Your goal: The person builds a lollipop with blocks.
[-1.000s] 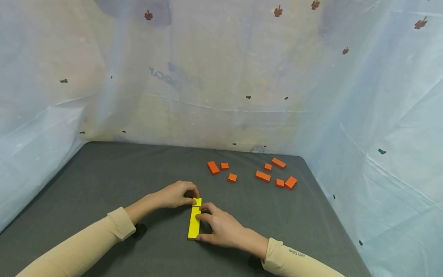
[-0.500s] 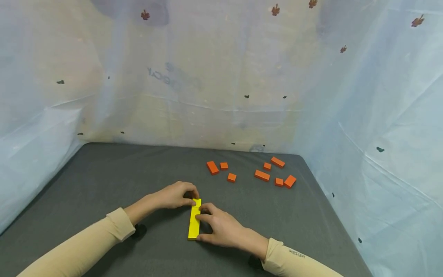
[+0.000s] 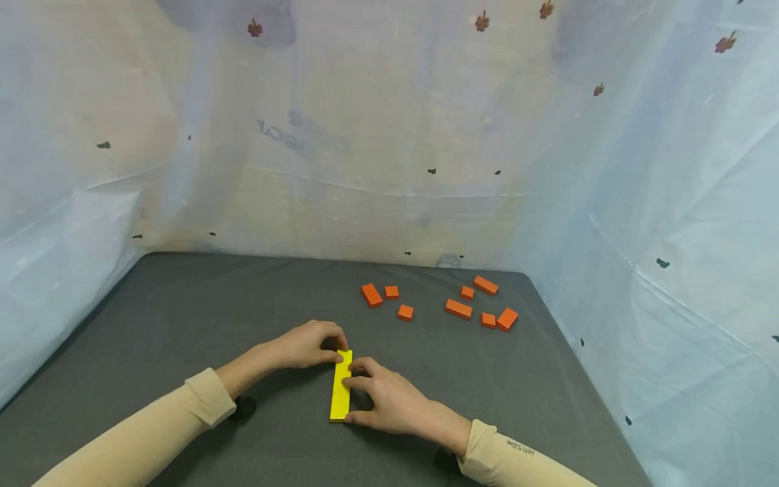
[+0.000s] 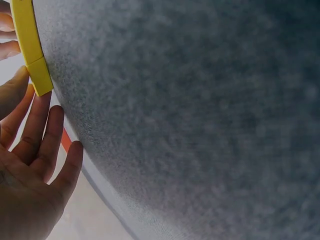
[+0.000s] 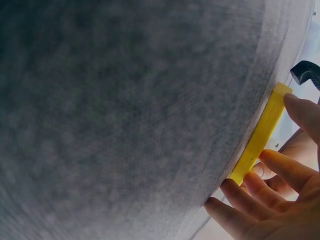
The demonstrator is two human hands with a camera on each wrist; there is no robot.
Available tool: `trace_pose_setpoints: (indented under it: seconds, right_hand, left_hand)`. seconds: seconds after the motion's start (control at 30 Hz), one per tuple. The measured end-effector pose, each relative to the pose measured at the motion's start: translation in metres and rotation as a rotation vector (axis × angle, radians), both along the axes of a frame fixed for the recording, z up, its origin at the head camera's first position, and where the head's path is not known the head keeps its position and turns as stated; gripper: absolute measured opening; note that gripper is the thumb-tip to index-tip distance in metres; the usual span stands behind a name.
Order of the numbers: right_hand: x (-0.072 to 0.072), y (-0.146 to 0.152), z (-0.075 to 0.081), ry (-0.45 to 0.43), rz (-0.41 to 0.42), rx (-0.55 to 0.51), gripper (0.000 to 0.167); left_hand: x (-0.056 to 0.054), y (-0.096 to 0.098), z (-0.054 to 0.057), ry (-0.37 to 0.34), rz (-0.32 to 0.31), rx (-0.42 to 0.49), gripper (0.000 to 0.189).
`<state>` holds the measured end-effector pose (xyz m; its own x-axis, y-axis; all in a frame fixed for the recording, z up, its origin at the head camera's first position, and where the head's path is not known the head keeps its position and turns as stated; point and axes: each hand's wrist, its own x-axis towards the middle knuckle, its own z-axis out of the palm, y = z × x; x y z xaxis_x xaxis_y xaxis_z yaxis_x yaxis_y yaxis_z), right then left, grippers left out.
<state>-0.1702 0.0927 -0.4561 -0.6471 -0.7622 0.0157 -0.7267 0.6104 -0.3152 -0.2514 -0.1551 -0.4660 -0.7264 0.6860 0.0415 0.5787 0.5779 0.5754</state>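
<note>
A small yellow block (image 3: 345, 356) lies end to end with a long yellow block (image 3: 340, 399) on the dark table, the two forming one straight strip. My left hand (image 3: 309, 343) pinches the small block at the strip's far end between thumb and fingers. On the right side, my right hand (image 3: 394, 400) holds the long block, its thumb by the near end and its fingers bent along the edge. In the left wrist view a thin seam parts the small block (image 4: 41, 77) from the long block (image 4: 27, 37). The right wrist view shows the long block (image 5: 257, 137) lying flat.
Several orange blocks lie scattered toward the back right, some long (image 3: 458, 309), some small (image 3: 405, 312). Pale plastic sheeting (image 3: 377, 135) hangs behind the grey table (image 3: 201, 304) and along its sides.
The dark gap between the two yellow blocks has narrowed to a faint seam. Both hands keep nearly the same place, and the head view has shifted slightly.
</note>
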Motion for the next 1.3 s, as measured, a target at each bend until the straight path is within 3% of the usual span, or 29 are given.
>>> trace_pose_setpoints:
  seconds: [0.3, 0.43, 0.57, 0.7, 0.93, 1.13, 1.3]
  right_hand:
    - [0.001, 0.002, -0.003, -0.022, -0.014, -0.044, 0.057]
    - [-0.001, 0.006, -0.001, -0.076, -0.042, -0.116, 0.061]
    - [-0.008, 0.014, 0.003, -0.108, -0.099, -0.213, 0.061]
    - [-0.026, 0.022, 0.009, -0.087, -0.165, -0.331, 0.058]
    - [-0.073, 0.026, 0.009, -0.058, -0.272, -0.474, 0.054]
    - [-0.112, 0.014, 0.004, -0.052, -0.358, -0.416, 0.055]
    - [-0.133, 0.001, 0.001, -0.034, -0.424, -0.331, 0.056]
  left_hand:
    - [0.002, -0.001, -0.003, -0.006, 0.026, 0.0, 0.013]
    - [0.005, -0.007, -0.003, 0.016, 0.042, 0.029, 0.019]
    - [0.015, -0.01, -0.004, 0.082, 0.07, 0.012, 0.028]
    - [0.03, -0.011, -0.003, 0.162, 0.073, -0.046, 0.04]
    - [0.057, -0.01, 0.001, 0.18, 0.043, -0.159, 0.074]
    - [0.074, -0.006, -0.001, 0.173, -0.02, -0.232, 0.095]
    - [0.08, -0.002, -0.001, 0.176, -0.045, -0.273, 0.1]
